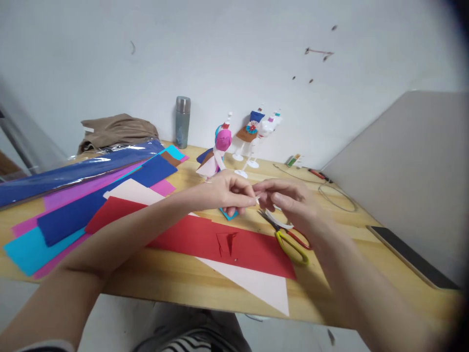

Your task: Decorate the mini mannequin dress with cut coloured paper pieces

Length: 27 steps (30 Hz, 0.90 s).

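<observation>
My left hand (pixel 230 193) is closed in a pinch, and a small white piece (pixel 257 199) shows at its fingertips; its kind is too small to tell. My right hand (pixel 287 195) meets it from the right with bent fingers; what they grip, if anything, is hidden. Beneath the right hand lie a white curved strip (pixel 280 221) and scissors (pixel 293 249) with one yellow and one red handle. A bit of blue paper (pixel 229 214) sits under the left fingers. Below both hands stretches a long red paper sheet (pixel 256 252) with small red scraps on it.
Coloured paper sheets (pixel 80 215) spread over the left of the wooden table (pixel 176 288). Behind stand a thermos (pixel 182 122) and white stands with paper decorations (pixel 223 139). Pliers (pixel 318 175), a wire (pixel 353 203) and a dark phone-like slab (pixel 412 256) lie on the right.
</observation>
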### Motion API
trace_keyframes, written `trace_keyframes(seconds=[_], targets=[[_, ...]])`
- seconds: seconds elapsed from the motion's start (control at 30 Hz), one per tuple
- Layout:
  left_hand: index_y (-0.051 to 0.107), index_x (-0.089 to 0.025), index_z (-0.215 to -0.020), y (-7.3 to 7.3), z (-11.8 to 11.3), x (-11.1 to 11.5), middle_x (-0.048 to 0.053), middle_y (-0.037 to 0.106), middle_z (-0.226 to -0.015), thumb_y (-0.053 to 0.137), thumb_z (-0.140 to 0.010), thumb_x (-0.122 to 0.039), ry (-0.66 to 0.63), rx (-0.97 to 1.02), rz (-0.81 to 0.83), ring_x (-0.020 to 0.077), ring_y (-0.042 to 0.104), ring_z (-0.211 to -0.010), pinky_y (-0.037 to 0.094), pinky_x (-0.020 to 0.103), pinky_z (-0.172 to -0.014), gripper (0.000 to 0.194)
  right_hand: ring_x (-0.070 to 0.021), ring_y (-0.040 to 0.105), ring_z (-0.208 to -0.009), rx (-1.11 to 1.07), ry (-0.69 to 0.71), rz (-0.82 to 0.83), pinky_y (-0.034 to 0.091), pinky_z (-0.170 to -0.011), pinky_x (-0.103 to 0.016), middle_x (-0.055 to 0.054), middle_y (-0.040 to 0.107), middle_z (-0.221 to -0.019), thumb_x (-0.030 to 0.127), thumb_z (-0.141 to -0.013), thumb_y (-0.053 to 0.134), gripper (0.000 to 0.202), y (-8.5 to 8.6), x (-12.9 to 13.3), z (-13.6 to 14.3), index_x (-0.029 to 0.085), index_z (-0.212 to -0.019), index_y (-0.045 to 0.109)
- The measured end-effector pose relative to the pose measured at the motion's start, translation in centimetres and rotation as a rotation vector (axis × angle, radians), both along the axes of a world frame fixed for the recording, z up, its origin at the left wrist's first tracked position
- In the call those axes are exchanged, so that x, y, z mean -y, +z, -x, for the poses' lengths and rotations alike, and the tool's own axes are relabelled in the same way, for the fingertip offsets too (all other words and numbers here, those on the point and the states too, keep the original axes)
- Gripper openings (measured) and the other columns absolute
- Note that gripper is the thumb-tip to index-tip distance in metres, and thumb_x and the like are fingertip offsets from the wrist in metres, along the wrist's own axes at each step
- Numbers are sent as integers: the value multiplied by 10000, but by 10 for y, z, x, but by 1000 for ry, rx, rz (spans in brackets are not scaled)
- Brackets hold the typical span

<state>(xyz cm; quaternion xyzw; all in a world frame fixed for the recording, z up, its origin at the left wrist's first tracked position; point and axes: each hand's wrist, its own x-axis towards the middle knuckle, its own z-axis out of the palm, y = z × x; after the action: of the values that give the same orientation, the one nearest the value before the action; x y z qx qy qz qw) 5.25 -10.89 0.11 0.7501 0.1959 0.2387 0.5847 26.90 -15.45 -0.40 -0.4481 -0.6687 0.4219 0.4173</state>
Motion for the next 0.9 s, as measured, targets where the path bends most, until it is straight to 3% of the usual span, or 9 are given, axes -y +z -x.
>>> trace_keyframes(seconds=[0.23, 0.43, 0.53, 0.63, 0.77, 0.9], targets=[[635, -140, -686, 3, 2, 1, -38, 607, -554, 691, -790, -216, 103, -8, 15, 41, 511, -411, 409, 161, -432, 141, -152, 491, -558, 13, -77, -82, 400, -526, -314, -15, 560, -602, 461, -724, 779, 280, 12, -2, 27, 225, -681, 635], [633, -134, -699, 7, -8, 17, -55, 558, -487, 639, -875, -226, 345, -117, 126, 41, 461, -353, 368, 165, -398, 199, -139, 467, -536, 128, -208, -226, 358, -520, -305, -14, 562, -585, 435, -758, 746, 281, 4, -2, 23, 219, -644, 606], [650, -125, -727, 4, -11, 26, -54, 556, -490, 641, -894, -244, 404, -121, 175, 44, 468, -345, 369, 165, -387, 205, -139, 467, -550, 189, -265, -355, 355, -533, -307, -13, 566, -598, 406, -808, 715, 268, -2, 3, 22, 221, -654, 598], [713, -95, -927, 0, -6, 35, -47, 571, -504, 636, -914, -279, 381, -118, 231, 56, 494, -346, 369, 167, -371, 200, -137, 448, -544, 226, -285, -416, 349, -528, -308, -6, 542, -590, 385, -867, 670, 259, -8, 8, 23, 226, -677, 597], [524, -75, -1428, -3, 9, 49, -44, 612, -539, 670, -890, -299, 294, -123, 259, 86, 535, -364, 405, 181, -375, 601, -138, 467, -541, 204, -276, -389, 357, -507, -297, -2, 547, -586, 418, -866, 679, 279, -13, 8, 32, 225, -682, 596], [553, -73, -1404, -4, 26, 56, -42, 612, -539, 608, -899, -245, 346, -177, 248, 86, 529, -362, 400, 182, -369, 536, -137, 487, -541, 177, -240, -336, 354, -488, -280, -1, 560, -576, 420, -820, 706, 279, -15, 1, 37, 217, -664, 595]])
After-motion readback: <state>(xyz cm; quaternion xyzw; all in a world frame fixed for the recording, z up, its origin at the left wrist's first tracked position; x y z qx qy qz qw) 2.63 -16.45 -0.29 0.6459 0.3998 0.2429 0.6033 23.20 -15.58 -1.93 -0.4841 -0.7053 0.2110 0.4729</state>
